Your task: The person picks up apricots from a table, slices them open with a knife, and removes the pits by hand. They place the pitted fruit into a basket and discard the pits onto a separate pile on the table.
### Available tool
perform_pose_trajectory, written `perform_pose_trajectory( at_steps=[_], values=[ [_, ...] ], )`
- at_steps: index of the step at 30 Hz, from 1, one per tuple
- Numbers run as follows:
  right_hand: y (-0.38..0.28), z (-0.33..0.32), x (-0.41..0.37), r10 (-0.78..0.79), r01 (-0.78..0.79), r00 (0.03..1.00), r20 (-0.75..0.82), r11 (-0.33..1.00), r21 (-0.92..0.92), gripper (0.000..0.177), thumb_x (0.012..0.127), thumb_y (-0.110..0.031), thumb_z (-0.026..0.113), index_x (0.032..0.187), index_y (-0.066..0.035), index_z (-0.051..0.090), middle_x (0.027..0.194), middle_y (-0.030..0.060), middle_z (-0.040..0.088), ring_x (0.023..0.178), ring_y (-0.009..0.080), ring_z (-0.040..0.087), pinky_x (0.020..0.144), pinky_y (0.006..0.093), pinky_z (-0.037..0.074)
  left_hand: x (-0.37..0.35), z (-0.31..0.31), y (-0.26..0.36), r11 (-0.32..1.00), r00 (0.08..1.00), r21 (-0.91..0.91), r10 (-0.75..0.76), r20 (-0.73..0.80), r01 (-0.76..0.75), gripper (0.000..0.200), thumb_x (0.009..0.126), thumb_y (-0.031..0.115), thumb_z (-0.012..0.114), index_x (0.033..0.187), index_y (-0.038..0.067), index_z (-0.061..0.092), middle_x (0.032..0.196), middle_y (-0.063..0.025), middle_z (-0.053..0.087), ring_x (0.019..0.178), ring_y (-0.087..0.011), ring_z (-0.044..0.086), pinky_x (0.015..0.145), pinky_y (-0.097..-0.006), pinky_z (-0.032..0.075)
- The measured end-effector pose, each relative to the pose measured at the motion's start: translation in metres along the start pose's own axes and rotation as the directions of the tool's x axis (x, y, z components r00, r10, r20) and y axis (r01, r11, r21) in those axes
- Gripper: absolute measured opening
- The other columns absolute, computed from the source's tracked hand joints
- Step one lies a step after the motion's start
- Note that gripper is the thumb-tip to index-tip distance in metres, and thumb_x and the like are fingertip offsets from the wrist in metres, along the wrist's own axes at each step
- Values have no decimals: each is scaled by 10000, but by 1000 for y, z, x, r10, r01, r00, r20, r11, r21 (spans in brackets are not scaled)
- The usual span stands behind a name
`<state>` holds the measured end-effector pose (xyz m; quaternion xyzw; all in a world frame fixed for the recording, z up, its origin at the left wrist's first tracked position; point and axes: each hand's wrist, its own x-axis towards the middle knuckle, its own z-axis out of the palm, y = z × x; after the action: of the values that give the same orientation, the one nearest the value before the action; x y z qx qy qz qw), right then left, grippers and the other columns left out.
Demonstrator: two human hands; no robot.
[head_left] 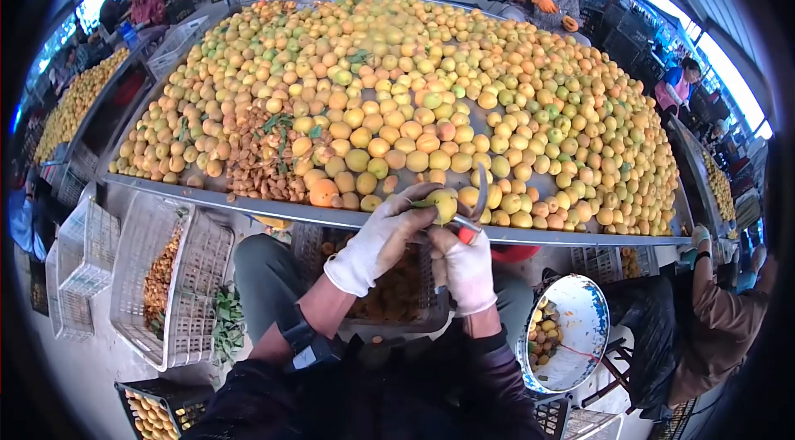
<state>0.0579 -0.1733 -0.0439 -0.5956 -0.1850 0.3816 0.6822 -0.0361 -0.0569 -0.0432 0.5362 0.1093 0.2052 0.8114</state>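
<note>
My left hand, in a white glove with soiled fingertips, holds a yellow-green apricot over the near edge of the metal table. Close on its right, my right hand, also gloved, is closed round a metal tool with a curved, pointed blade and a red part near the grip. The tool is right at the apricot's side. Loose apricots cover the table just beyond both hands. To the left on the tabletop lies a heap of brown apricot pits with some green leaves.
Below my hands stands a dark crate between my knees. White crates are at the left, one holding pits. A round white-and-blue bucket with apricots is at the right, beside a seated person. Other people sit across the table.
</note>
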Motion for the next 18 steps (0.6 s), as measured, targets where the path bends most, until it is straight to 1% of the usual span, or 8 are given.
perform_pose_trajectory(
  at_steps=[2, 4, 5, 6, 9, 11, 14, 18],
  values=[
    [-8, 1, -7, 19, -17, 999, 40, 999, -38, 364, 784, -40, 649, 1141, -21, 576, 834, -12, 615, 656, 52, 542, 562, 193, 430, -14, 5, 3, 988, 999, -149, -36, -34, 30, 501, 935, 198, 521, 1380, 14, 384, 1276, -83, 508, 1143, -171, 514, 914, -313, 471],
    [-13, 3, -13, -58, 61, 998, 33, 993, -105, 277, 799, -55, 643, 1070, -16, 605, 798, -16, 609, 630, 47, 525, 548, 194, 417, -24, 10, 3, 997, 987, 7, 71, -147, -71, 512, 900, 219, 617, 1316, -24, 443, 1146, -62, 571, 1021, -93, 527, 850, -228, 441],
    [-19, 2, -17, -42, 47, 998, 37, 987, -154, 239, 806, -62, 639, 1040, -15, 619, 773, -16, 604, 615, 45, 512, 540, 194, 407, -29, 10, 9, 970, 982, 228, 119, -148, -84, 525, 884, 242, 651, 1293, -25, 458, 1047, -34, 581, 906, -67, 530, 767, -210, 448],
    [-27, 3, -19, -36, 44, 998, 42, 978, -203, 203, 814, -68, 635, 1009, -13, 632, 747, -16, 599, 600, 42, 500, 532, 194, 396, -30, 8, 5, 965, 976, 232, 158, -149, -121, 530, 872, 260, 673, 1273, -24, 474, 981, -19, 579, 837, -66, 524, 722, -209, 446],
    [-34, 8, -27, -80, 96, 995, 66, 954, -283, 176, 823, -80, 620, 982, -3, 627, 693, -9, 576, 567, 41, 475, 511, 195, 378, -40, 6, 2, 999, 990, 42, 28, -135, -22, 506, 879, 268, 664, 1266, -1, 481, 992, -49, 605, 870, -100, 573, 738, -238, 474],
    [-34, 7, -33, -50, 53, 999, 16, 977, -205, 225, 820, -85, 618, 1028, 2, 610, 676, -11, 552, 556, 45, 479, 486, 194, 375, -39, 5, -5, 897, 990, -441, -82, -116, 22, 448, 918, 300, 597, 1259, 30, 485, 1035, -107, 628, 906, -185, 624, 768, -307, 510],
    [-24, 7, -44, -91, 86, 995, -28, 988, -132, 335, 820, -85, 612, 1139, 5, 565, 682, -9, 540, 538, 50, 481, 444, 194, 367, -34, 1, -18, 776, 984, -631, -133, -123, 26, 419, 948, 337, 522, 1249, 48, 485, 1078, -148, 631, 951, -262, 636, 797, -385, 525],
    [-15, 13, -47, -176, 172, 984, -37, 981, -90, 515, 800, -22, 609, 1294, 2, 467, 821, 13, 577, 619, 54, 504, 528, 185, 409, -33, 3, -24, 715, 970, -695, -214, -116, 75, 422, 952, 341, 496, 1238, 32, 490, 1071, -159, 632, 948, -274, 636, 815, -421, 524]
  ],
)
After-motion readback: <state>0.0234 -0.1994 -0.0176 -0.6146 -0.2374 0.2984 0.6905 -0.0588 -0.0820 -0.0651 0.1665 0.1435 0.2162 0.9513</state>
